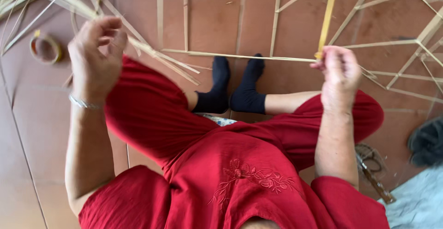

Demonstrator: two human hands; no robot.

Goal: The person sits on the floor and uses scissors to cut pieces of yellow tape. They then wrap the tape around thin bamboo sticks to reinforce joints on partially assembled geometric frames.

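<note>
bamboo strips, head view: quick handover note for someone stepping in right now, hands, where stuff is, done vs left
Left hand: raised, fingers curled around the near ends of a bundle of thin bamboo strips that fans toward the upper left.
Right hand: pinching the joint where a long horizontal strip meets a yellow strip rising from it.
Around: tape roll on the tiled floor at left; a partly built strip frame at right.
Done: several frame strips already joined at right.
Left: the joint under the right hand looks unfinished; the bundle is unused.
</note>
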